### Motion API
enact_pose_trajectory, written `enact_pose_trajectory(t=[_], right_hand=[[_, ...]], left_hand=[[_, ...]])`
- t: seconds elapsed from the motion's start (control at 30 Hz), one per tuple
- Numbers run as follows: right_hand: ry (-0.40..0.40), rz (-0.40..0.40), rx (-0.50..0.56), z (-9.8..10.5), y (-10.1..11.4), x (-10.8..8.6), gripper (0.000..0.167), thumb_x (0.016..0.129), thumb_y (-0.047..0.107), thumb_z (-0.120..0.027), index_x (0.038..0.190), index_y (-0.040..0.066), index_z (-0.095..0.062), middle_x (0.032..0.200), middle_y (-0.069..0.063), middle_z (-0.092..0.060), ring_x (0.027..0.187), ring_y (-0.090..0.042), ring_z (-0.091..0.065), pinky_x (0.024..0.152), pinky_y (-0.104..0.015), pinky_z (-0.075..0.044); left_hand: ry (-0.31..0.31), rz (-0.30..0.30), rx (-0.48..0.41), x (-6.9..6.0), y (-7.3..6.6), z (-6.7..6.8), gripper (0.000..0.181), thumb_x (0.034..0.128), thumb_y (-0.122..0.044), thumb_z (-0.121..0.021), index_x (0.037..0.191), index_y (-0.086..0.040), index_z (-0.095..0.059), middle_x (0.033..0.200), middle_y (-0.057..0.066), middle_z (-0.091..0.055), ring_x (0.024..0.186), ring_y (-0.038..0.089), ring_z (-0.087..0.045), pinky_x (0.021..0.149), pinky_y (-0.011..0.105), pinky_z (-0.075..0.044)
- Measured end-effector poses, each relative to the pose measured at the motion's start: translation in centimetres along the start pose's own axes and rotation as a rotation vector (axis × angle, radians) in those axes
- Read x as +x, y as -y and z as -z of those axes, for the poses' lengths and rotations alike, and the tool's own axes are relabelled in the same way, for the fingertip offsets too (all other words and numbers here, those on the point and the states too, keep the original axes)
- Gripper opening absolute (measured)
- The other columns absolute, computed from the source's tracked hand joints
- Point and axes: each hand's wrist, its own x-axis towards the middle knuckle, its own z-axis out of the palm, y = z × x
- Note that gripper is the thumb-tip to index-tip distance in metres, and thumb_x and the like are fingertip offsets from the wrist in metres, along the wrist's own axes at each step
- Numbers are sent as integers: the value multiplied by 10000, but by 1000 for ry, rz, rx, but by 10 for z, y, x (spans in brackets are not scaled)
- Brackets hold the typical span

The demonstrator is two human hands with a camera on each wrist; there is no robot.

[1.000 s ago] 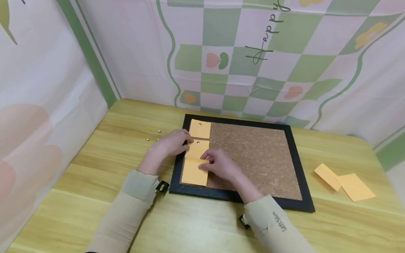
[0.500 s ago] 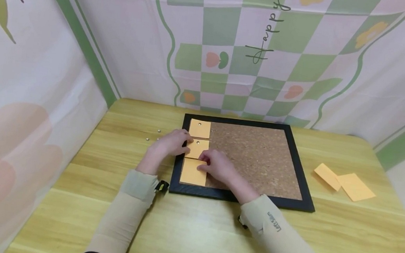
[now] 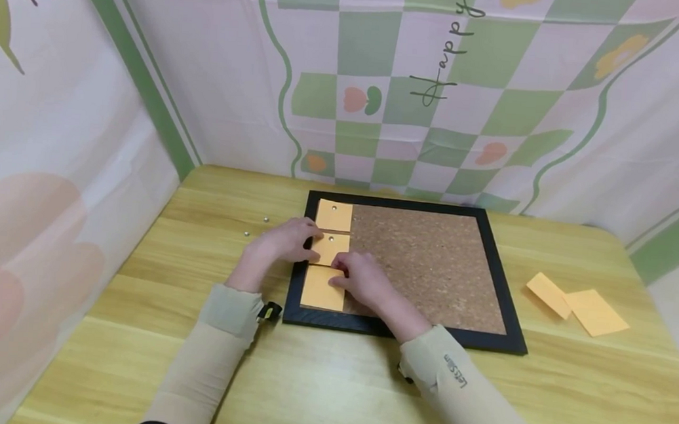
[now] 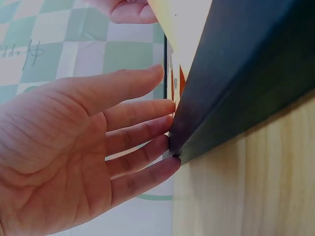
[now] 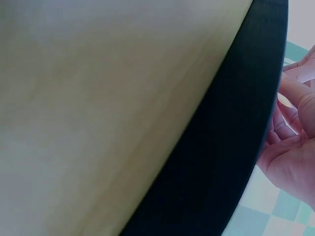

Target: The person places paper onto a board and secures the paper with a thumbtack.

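Note:
A cork board (image 3: 424, 264) in a black frame lies on the table. Down its left side run three orange paper notes; the top note (image 3: 334, 218) and the middle note (image 3: 329, 254) each carry a silver pushpin. The bottom note (image 3: 323, 290) shows no pin. My right hand (image 3: 364, 276) pinches this note at its upper right corner. Extended fingers of my left hand (image 3: 290, 238) rest at the frame's left edge beside the middle note. In the left wrist view, the left hand (image 4: 88, 132) has its fingers straight and its thumb apart, holding nothing.
Left of the board, loose silver pushpins (image 3: 247, 234) lie on the wooden table (image 3: 327, 382); the left hand may hide more. To the right are a creased orange note (image 3: 548, 295) and a flatter orange note (image 3: 597, 314). A patterned cloth (image 3: 403, 144) hangs behind the table.
My right hand has shifted slightly left and drawn the bottom note with it. A thin gap now shows between the bottom and middle notes. The left hand has barely moved.

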Motion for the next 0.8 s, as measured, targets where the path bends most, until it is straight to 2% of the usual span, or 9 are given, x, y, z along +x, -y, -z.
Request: enact_pose_trajectory(t=[0.3, 0.6, 0.8], right_hand=[[10, -19, 0, -1, 0, 1, 153, 884, 225, -767, 957, 109, -701, 877, -32, -668, 741, -155, -562, 661, -272, -464], [0, -23, -23, -1, -1, 0, 185, 884, 222, -770, 984, 90, -688, 885, -50, -667, 744, -170, -561, 649, -283, -466], [-35, 26, -75, 0, 2, -8, 269, 869, 179, -785, 1093, 92, -663, 971, -77, -650, 791, -178, -563, 687, -302, -491]], left_hand=[[57, 13, 24, -1, -2, 2, 744, 867, -351, -784, 1488, -100, -460, 1599, 123, -355, 1483, 306, -337, 1209, 458, -341], [46, 50, 33, 2, -5, -1, 751, 846, -306, -810, 1486, -117, -466, 1605, 109, -351, 1482, 298, -342, 1207, 455, -347], [36, 63, 20, 1, -6, -2, 749, 841, -289, -816, 1480, -114, -467, 1611, 113, -340, 1485, 297, -336, 1206, 452, -347]])
